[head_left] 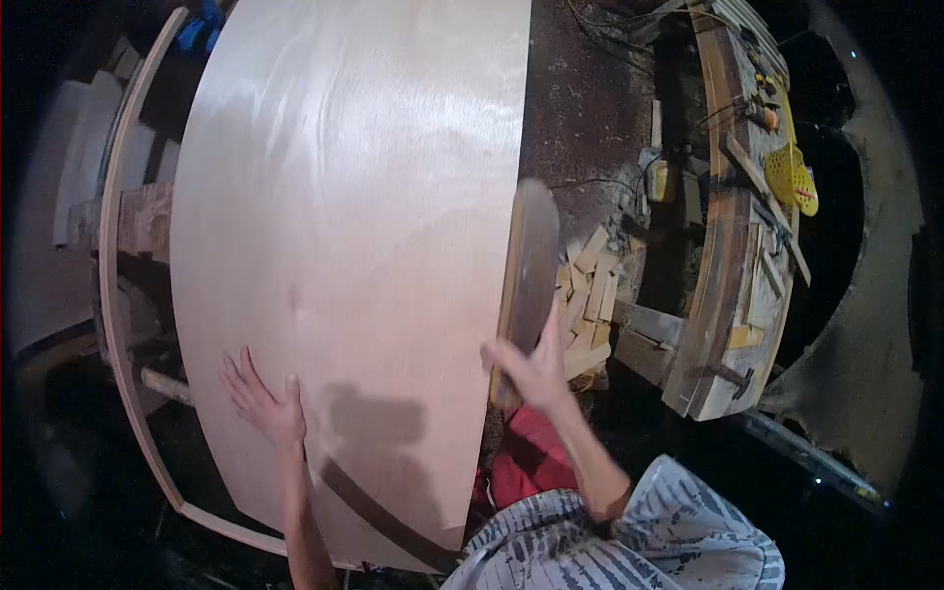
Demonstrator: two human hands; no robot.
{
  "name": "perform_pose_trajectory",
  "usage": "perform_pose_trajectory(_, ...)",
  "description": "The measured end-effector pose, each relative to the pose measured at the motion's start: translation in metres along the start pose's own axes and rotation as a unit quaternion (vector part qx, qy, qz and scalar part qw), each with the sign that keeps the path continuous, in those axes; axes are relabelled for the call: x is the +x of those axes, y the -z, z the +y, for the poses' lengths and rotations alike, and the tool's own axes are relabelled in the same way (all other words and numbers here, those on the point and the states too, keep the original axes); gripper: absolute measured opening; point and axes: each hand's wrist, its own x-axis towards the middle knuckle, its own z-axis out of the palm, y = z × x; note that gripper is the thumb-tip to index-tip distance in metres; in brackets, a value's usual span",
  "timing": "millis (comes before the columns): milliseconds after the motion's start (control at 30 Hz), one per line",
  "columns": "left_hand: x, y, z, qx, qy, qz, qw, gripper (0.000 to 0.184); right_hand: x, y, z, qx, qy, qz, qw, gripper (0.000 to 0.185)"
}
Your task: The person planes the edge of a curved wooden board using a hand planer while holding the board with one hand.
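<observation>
A large pale plywood sheet (364, 226) stretches out in front of me. My left hand (265, 401) lies flat on its lower left part, fingers spread. At the sheet's right edge, my right hand (536, 369) grips a long narrow board (534, 256) with a grey-brown face and a rounded far end. This board stands on its side along the edge, slightly blurred. My right thumb reaches over it towards the sheet, while some of the fingers are hidden. Whether the board touches the sheet's edge along its whole length, I cannot tell.
To the right, a pile of wood offcuts (590, 295) lies on the floor. Beyond it stands a wooden workbench (718, 246) with a hammer (728, 377), a yellow perforated object (792, 177) and wood strips. A wooden frame (113, 285) runs along the left.
</observation>
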Motion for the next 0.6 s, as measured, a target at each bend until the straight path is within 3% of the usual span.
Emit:
perform_pose_trajectory(100,0.002,-0.001,0.007,0.007,0.019,-0.007,1.000,0.087,-0.099,-0.014,0.027,-0.010,-0.021,-0.006,1.000,0.094)
perform_pose_trajectory(167,-0.001,0.004,0.009,0.007,0.024,0.001,1.000,0.087,-0.112,-0.019,0.037,-0.017,-0.021,-0.007,1.000,0.093)
perform_pose_trajectory(200,-0.006,0.006,0.009,0.009,-0.029,-0.008,1.000,0.089,-0.108,-0.018,0.043,-0.010,-0.019,-0.002,1.000,0.092)
perform_pose_trajectory(267,-0.023,0.015,0.016,0.017,-0.081,-0.022,0.996,0.091,-0.073,-0.017,0.031,0.054,-0.031,0.007,0.998,0.089)
perform_pose_trajectory(333,-0.049,0.034,0.037,0.150,-0.174,-0.120,0.966,0.095,-0.002,-0.012,0.001,-0.022,0.054,0.050,0.997,0.088)
perform_pose_trajectory(400,-0.038,0.019,0.040,0.097,-0.164,-0.091,0.977,0.096,0.068,-0.004,-0.030,-0.028,0.036,0.028,0.999,0.103)
perform_pose_trajectory(467,-0.057,0.021,0.033,0.052,-0.168,-0.109,0.978,0.098,0.035,-0.001,-0.009,-0.035,-0.036,0.043,0.998,0.113)
perform_pose_trajectory(533,-0.049,0.013,0.035,-0.022,-0.185,-0.041,0.982,0.098,-0.022,-0.009,0.027,-0.080,0.038,0.028,0.996,0.113)
perform_pose_trajectory(567,-0.047,0.013,0.034,-0.025,-0.188,-0.048,0.981,0.098,-0.082,-0.017,0.035,0.024,-0.054,-0.009,0.998,0.110)
perform_pose_trajectory(600,-0.051,0.014,0.035,-0.018,-0.188,-0.047,0.981,0.097,-0.144,-0.019,0.052,-0.001,-0.058,-0.037,0.998,0.101)
